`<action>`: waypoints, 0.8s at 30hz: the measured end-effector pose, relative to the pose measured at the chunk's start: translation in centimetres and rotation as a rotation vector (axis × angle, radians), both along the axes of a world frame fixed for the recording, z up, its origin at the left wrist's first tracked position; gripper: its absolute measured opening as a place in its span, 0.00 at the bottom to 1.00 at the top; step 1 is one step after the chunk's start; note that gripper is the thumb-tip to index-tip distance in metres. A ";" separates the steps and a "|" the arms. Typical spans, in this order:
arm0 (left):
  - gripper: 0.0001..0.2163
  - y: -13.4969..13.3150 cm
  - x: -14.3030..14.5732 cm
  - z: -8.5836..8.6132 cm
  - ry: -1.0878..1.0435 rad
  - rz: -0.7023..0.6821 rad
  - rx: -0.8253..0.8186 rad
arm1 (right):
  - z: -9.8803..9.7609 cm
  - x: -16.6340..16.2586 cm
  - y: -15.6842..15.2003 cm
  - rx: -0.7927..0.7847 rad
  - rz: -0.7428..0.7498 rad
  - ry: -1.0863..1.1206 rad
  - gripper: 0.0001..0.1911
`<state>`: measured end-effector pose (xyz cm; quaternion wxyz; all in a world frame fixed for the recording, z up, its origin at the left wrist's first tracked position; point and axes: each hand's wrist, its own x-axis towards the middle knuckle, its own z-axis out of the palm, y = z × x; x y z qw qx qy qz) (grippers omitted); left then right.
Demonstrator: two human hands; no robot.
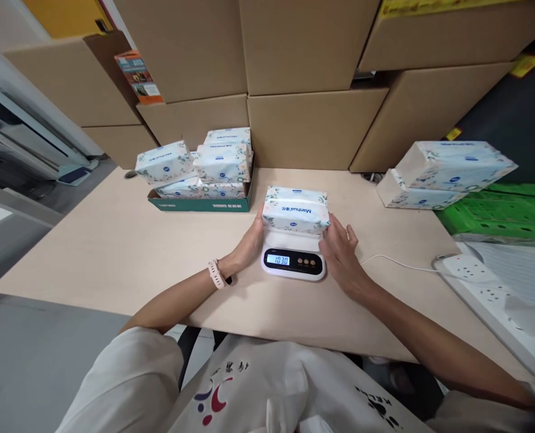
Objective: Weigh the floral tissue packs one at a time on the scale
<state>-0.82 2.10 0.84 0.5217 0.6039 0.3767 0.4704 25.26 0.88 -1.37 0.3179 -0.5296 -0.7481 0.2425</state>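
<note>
A soft pack of tissues, white and pale blue with a leaf print, is at the white digital scale, over its weighing plate. The lit display seems to read 103.0. My left hand grips the pack's left end, its fingertips partly hidden along the side. At the right end, my right hand holds the pack with bent fingers, close beside the scale. Whether the pack's weight rests fully on the plate, I cannot tell.
Several more tissue packs fill a green tray at the back left. Two stacked packs stand at the right beside a green crate. Cardboard boxes line the back. A white cable leads to a power strip.
</note>
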 end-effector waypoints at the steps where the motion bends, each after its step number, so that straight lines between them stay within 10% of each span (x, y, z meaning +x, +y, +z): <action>1: 0.37 0.1 0.2 0.3 0.002 0.006 0.039 | 0.3 -0.4 0.3 -0.005 0.026 -0.004 0.39; 12: 0.38 10.4 -5.4 8.2 -0.095 0.575 0.583 | 9.7 -11.0 11.6 0.328 0.217 0.200 0.47; 18: 0.22 19.8 -10.2 11.8 -0.014 0.759 0.443 | 12.5 -18.3 22.0 0.347 0.206 0.248 0.42; 24: 0.07 23.0 -13.1 10.6 0.201 0.896 0.268 | 11.9 -20.4 24.3 0.045 0.178 0.142 0.43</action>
